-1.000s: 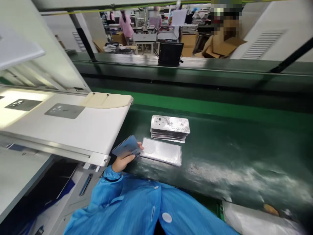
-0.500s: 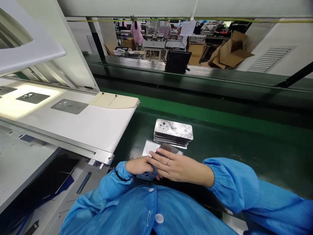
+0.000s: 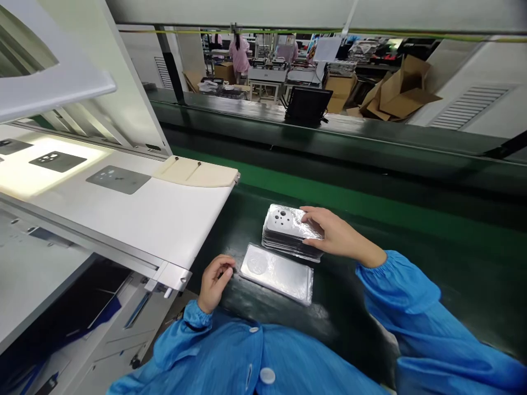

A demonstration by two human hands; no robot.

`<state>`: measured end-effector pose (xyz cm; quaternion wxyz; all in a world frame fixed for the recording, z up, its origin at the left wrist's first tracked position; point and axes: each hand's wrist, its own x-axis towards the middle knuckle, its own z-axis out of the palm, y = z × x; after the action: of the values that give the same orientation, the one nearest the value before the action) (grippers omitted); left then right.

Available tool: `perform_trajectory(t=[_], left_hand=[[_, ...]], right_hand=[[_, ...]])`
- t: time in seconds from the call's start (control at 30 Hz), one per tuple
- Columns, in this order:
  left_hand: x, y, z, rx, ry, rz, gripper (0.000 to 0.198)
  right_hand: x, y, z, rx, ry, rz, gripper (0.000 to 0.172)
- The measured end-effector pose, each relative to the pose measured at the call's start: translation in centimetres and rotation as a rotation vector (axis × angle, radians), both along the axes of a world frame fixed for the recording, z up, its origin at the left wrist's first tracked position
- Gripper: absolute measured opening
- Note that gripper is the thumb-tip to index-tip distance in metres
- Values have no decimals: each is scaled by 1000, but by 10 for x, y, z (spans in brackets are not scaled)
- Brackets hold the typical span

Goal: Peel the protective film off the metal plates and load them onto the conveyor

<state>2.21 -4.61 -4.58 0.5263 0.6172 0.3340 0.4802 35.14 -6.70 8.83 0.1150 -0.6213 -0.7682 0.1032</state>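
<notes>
"On the dark green surface (image 3: 242,216), what sits at the middle?"

"A stack of panels (image 3: 284,220), silvery, with a cluster of round holes at the left end of the top one."

"And the right hand (image 3: 327,229)?"

"At the stack's right end, touching it. Thumb and fingers are parted, the thumb along the near edge and the fingers over the top. Whether they grip the top panel, I can't tell."

"The left hand (image 3: 216,281)?"

"Half curled, a gap between thumb and fingers, with nothing visible in it. It's just left of a flat silver packet (image 3: 278,274), which lies on the near side of the stack."

"What's farther left?"

"A white bed (image 3: 177,216) with a dark panel (image 3: 118,180) lying on it, and another (image 3: 57,161) by the lit area. A cream guide (image 3: 197,171) runs along its far edge."

"Beyond all that?"

"A black monitor (image 3: 308,104) on a ledge, open cardboard boxes (image 3: 403,90), and a person in pink (image 3: 239,57)."
</notes>
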Motion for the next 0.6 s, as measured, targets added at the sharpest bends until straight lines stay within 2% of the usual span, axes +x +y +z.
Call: perform_trajectory(t=[0.13,0.23,0.3,0.43,0.6], left_hand=[[-1,-2,-2,25,60,-48,17],[-1,-1,-1,30,83,-74,18],[0,-1,-1,28,84,-84,19],[0,-1,-1,23,97,-94,20],[0,-1,1,31,119,-116,21]], right_hand=[[-5,6,-9,-53,-26,9,42],[-9,6,-7,-21,-76,18,34],[-10,5,-6,3,-120,32,33],[-13,-3,-11,146,-238,67,45],[-15,-14,-24,297,-354,111,39]])
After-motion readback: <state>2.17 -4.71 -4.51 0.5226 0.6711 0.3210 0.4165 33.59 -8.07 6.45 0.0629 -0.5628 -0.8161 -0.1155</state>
